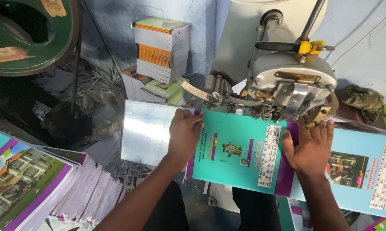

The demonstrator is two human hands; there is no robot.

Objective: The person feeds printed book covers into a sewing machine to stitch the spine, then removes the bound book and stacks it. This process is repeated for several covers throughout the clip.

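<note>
A teal notebook with purple edges (240,149) lies flat under the head of a grey metal stitching machine (287,81). My left hand (183,133) grips the notebook's left edge, fingers curled over it. My right hand (310,147) presses flat on the purple spine strip at its right side, just below the machine's head. The notebook rests on a shiny metal plate (146,130) that sticks out to the left. To the right, a second teal cover (363,171) lies partly under my right hand.
A fanned pile of similar notebooks (47,188) sits at the lower left. Stacks of bound books (161,47) stand against the blue wall behind. A large green wheel (30,38) fills the top left, with paper scraps (94,81) beneath. A crumpled cloth (363,99) lies at right.
</note>
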